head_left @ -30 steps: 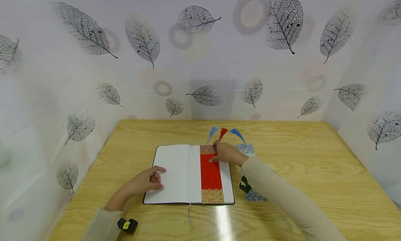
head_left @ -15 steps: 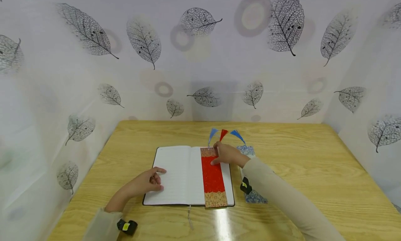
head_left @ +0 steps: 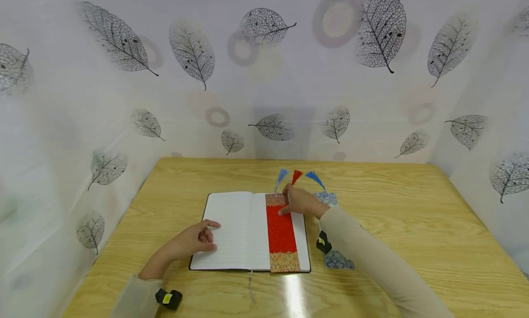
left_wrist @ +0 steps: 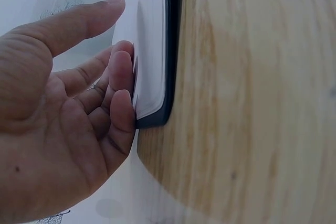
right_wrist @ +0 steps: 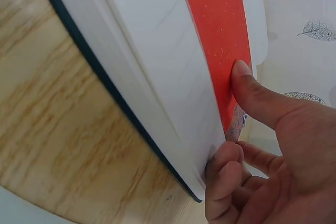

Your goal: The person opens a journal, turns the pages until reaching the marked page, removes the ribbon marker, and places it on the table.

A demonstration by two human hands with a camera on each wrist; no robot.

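Note:
An open lined notebook (head_left: 228,249) lies on the table, with a red bookmark (head_left: 282,235) with gold ornamented ends on its right page. My right hand (head_left: 303,202) is at the bookmark's top; its thumb (right_wrist: 245,77) lies on the red face and its other fingers curl by the page edges. My left hand (head_left: 188,241) rests at the notebook's left edge, forefinger and thumb apart over the page. In the left wrist view the other fingertips (left_wrist: 122,106) touch the page edges. Beyond the right hand shows a red tassel (head_left: 297,176), its attachment hidden.
A blue-and-white patterned bookmark (head_left: 339,260) lies right of the notebook, partly under the right forearm, with a blue tassel (head_left: 316,180). A light blue tassel (head_left: 282,175) sticks out above the red bookmark. A ribbon (head_left: 251,288) hangs from the notebook's spine. Leaf-printed sheeting (head_left: 198,134) surrounds the table.
Over the first half second the red bookmark's lower end shifted right and slightly past the notebook's bottom edge. Since then it barely moves. The left hand stays in place.

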